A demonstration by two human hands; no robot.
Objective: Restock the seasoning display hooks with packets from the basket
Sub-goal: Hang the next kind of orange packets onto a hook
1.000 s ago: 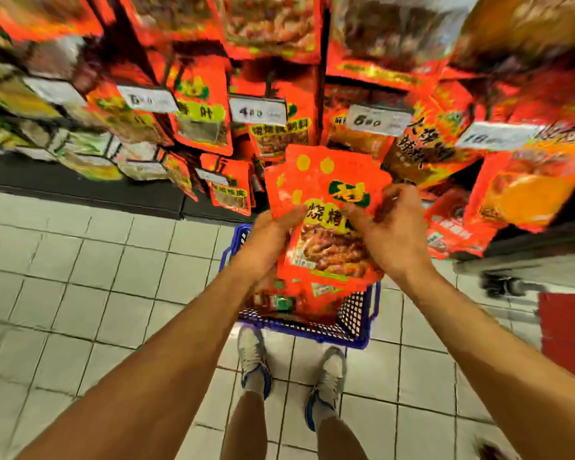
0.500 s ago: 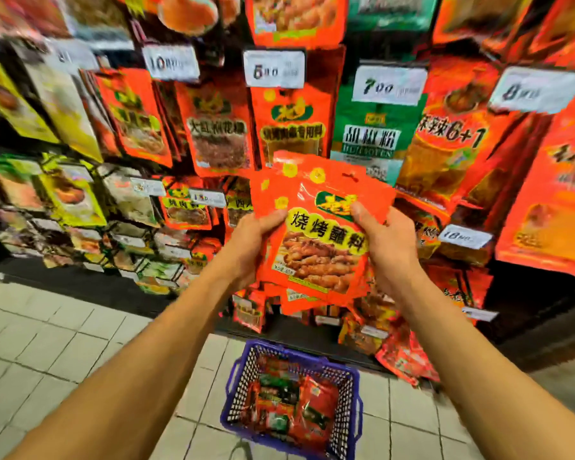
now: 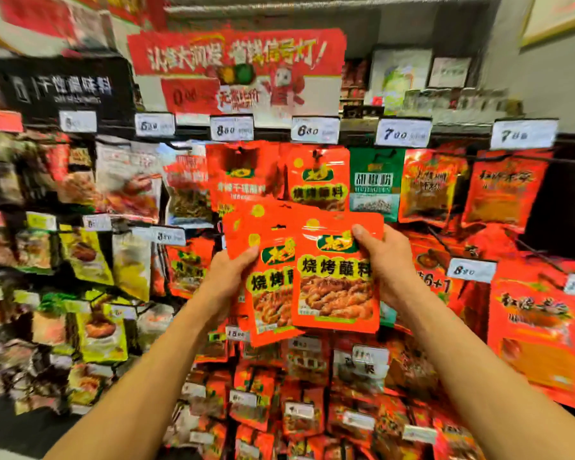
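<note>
I hold a fanned stack of orange-red seasoning packets (image 3: 273, 287) up in front of the display. My left hand (image 3: 228, 277) grips the stack's left edge. My right hand (image 3: 384, 263) grips the frontmost packet (image 3: 336, 287) at its right side, pulled a little to the right of the others. Directly above, a matching orange packet (image 3: 317, 177) hangs on a top-row hook under a price tag (image 3: 314, 129). The basket is out of view.
The display wall is packed with hanging packets: a green pepper packet (image 3: 375, 182) right of the matching one, red packets (image 3: 508, 190) further right, yellow and mixed ones (image 3: 87, 254) at left. A red promotional sign (image 3: 236, 68) sits above the top row.
My view has swung up from the floor and basket to the top hook row. Both hands have raised the packets, and the front packet has slid right, away from the stack.
</note>
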